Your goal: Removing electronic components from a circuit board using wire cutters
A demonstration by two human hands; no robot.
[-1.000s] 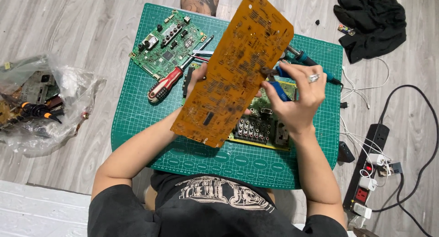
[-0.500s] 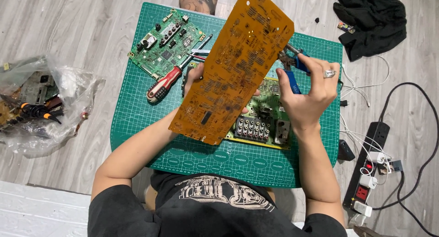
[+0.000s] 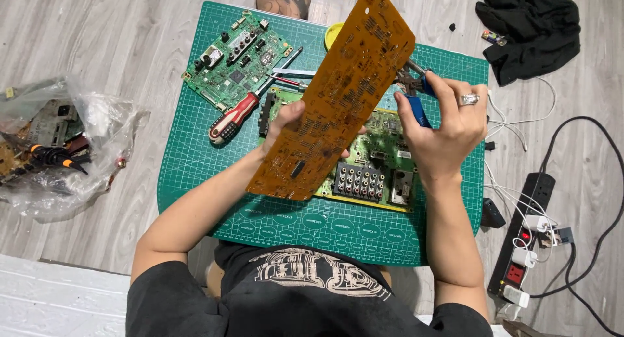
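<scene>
Left hand [image 3: 294, 119]: it is gripping the long orange-brown circuit board [image 3: 338, 96] from behind, fingers wrapped over its left edge, holding it tilted up with the solder side facing the camera.
Right hand [image 3: 448, 126]: it is closed around blue-handled pliers [image 3: 416, 93], a ring showing on one finger.
Change: a second ago the pliers were lying low against the right edge of the orange-brown board; now the right hand is lifting up and out to the right, and the plier tips are sitting just beside the board's upper right edge, apparently off it. The board itself has barely shifted.
Meaning: judging from this, one bite at the board's edge looks finished and the hand is repositioning for another spot.
Orange-brown board position: it is hanging above the green cutting mat [image 3: 195, 161], over a green circuit board with rows of round sockets [image 3: 374, 171].
Mat, upper left: a second green circuit board [image 3: 237, 57] is lying there, with a red-and-black-handled screwdriver [image 3: 244, 113] just beside it.
Floor, left: a clear plastic bag of parts [image 3: 58, 148] is sitting on the grey planks.
Floor, right: a black power strip [image 3: 523, 239] with plugs is lying well apart from the mat, and a black cloth [image 3: 530, 25] is lying at the upper right.
</scene>
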